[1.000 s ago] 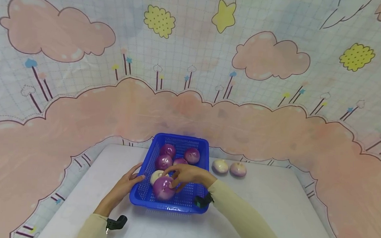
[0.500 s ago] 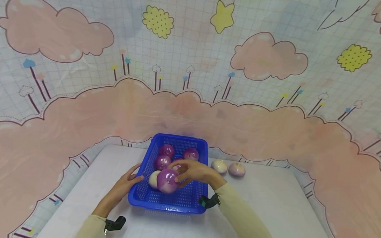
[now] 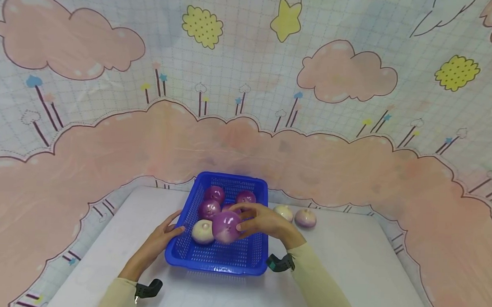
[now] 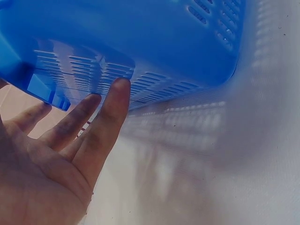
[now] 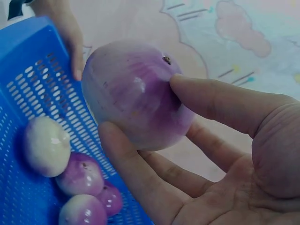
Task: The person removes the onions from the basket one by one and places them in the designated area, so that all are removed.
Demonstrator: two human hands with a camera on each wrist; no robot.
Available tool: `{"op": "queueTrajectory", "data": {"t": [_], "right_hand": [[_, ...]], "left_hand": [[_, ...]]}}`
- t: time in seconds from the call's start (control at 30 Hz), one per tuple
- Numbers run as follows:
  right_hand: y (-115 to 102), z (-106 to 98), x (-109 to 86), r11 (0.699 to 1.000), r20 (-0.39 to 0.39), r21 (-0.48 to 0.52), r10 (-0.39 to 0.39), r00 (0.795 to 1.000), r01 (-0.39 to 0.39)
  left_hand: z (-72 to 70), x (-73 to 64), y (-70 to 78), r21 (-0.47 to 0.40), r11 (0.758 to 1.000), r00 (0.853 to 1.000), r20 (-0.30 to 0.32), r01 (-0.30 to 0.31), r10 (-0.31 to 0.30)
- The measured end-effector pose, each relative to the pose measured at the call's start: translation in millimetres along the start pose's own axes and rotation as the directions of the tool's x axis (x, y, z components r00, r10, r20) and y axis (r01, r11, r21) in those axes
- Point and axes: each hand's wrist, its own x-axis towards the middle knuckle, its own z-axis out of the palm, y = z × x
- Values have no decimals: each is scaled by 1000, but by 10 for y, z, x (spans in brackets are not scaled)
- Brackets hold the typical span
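My right hand [image 3: 265, 222] pinches a large purple onion [image 3: 225, 227] above the blue plastic basket [image 3: 216, 268]. In the right wrist view the thumb and fingers curl round that onion's sides. A whitish onion [image 3: 201, 233] lies in the basket just left of it. Farther back in the basket are several purple onions [image 3: 209, 209], one partly hidden by the right hand. My left hand [image 3: 160, 238] holds the basket's left side, thumb over the rim. From the left wrist, its long fingers [image 4: 112, 108] extend against the slotted outer wall.
On the white table [image 3: 327, 260], right of the basket, sit a pale onion [image 3: 283, 212] and a pinkish onion [image 3: 306, 218]. A cartoon-printed cloth [image 3: 238, 144] stands behind the table and along its sides.
The right hand has carried the purple onion upward and to the right inside the basket's outline, uncovering the whitish onion. The left hand stays at the basket's rim.
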Motion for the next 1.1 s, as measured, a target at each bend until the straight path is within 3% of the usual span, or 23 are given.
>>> {"op": "queueTrajectory", "data": {"t": [0.3,0.57,1.1], "right_hand": [[34,-103,-214,999,-93,24,-20,995,22],[90,-267,-445,997,-205,56,-45,978,58],[272,-821,-905,989,-418,95,-62,906,111]], "left_hand": [[-7,-6,-22,-6,1000,1000,1,-4,4],[-3,14,-29,-15,1000,1000,2,-3,3],[-6,7,-14,9,1000,1000,11,0,0]]}}
